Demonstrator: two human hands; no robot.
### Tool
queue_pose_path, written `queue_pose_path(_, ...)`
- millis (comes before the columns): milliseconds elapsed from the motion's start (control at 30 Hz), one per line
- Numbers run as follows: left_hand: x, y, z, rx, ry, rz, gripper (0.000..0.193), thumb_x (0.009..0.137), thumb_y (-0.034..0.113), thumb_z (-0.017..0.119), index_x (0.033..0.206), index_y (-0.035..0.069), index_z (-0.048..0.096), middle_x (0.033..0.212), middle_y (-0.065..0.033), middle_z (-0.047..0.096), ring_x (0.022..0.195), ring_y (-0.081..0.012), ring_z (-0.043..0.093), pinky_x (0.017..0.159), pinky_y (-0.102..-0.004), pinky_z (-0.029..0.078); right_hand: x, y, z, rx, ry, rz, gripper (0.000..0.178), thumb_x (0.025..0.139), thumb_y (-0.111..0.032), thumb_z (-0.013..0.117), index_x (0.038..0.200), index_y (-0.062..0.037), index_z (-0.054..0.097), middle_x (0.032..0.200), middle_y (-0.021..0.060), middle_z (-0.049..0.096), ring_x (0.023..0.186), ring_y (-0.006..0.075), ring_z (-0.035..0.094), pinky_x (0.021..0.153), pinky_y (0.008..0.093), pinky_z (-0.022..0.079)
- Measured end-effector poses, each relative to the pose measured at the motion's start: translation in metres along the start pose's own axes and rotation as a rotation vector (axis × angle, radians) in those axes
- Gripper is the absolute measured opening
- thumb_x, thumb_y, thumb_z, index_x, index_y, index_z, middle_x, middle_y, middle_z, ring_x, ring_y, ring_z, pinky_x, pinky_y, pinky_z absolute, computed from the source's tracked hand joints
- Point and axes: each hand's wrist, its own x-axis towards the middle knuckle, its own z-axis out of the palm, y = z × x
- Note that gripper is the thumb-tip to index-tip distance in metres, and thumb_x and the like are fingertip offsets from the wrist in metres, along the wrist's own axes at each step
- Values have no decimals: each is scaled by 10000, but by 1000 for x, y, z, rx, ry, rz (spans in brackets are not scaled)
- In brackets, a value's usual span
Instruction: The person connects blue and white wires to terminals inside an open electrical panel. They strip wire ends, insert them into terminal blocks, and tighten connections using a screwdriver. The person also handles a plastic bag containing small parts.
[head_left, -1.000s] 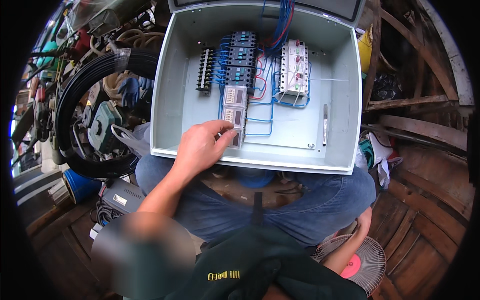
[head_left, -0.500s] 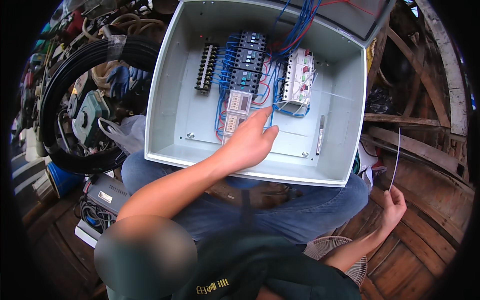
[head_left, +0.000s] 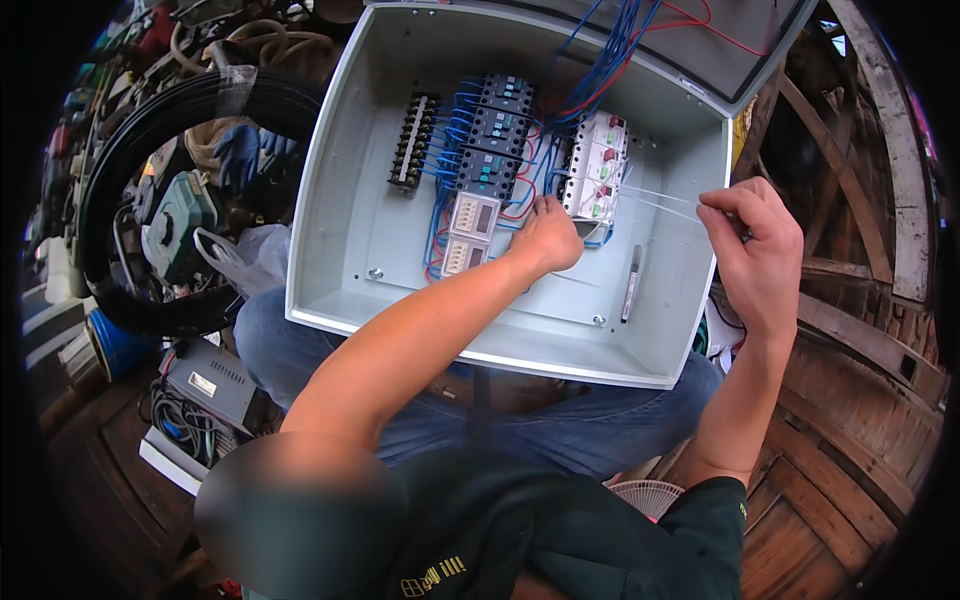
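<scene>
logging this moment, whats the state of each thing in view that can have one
electrical enclosure: open, resting on the lap
left hand: on the blue wires
right hand: pinching a thin white cable tie
pen: lying inside the enclosure
black cable coil: coiled

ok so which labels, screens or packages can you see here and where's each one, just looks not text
Two small display modules: in the grey enclosure, below the black breakers, left of the left hand; pale square faces, stacked.
Label on grey box: lower left on the floor; small white rectangle.
Clear plastic bag: left of the enclosure; crumpled, translucent.
Yellow print on dark shirt: bottom edge.
</scene>
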Motion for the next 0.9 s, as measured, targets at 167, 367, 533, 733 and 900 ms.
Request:
queue_pose_path(167, -21, -6, -4, 25, 1, 113, 686, 794, 42, 569, 1379, -116, 249, 1510, -307, 246, 1377, -431, 348, 1113, -467, 367, 22, 3, 16, -106, -90, -23, 66, 786, -3, 684, 850, 12, 677, 774, 134, 586, 689, 280, 598, 636, 366, 469)
queue_pose_path(367, -35, 8, -8, 198, 51, 125, 714, 789, 22, 567, 1401, -113, 225, 1475, -293, 293, 1337, -435, 387, 1086, -467, 401, 22, 20, 41, 8, -63, 83, 60, 800, -9, 675, 855, 14, 680, 810, 140, 609, 726, 298, 627, 667, 364, 496)
queue_pose_path(533, -18, -3, -8, 192, 78, 157, 725, 799, 15, 558, 1431, -73, 215, 1502, -228, 297, 1324, -416, 404, 1077, -467, 411, 16, 33, 51, 63, -51, 81, 56, 813, 7, 664, 868, 8, 676, 817, 138, 604, 720, 285, 628, 662, 351, 497)
queue_pose_path(733, -15, -7, -4, 243, 112, 219, 699, 807, 33, 565, 1412, -77, 233, 1484, -267, 307, 1312, -427, 421, 1057, -485, 425, 9, 44, 50, 147, 24, 69, 53, 819, 9, 665, 871, 16, 674, 813, 130, 604, 697, 258, 633, 636, 335, 499)
queue_pose_path(900, -24, 4, -8, 286, 59, 204, 759, 817, 105, 560, 1441, -148, 209, 1487, -353, 281, 1356, -488, 361, 1125, -467, 349, 6, 50, 45, 172, 47, 37, 60, 817, 11, 661, 875, 12, 677, 821, 128, 617, 693, 255, 638, 630, 328, 501)
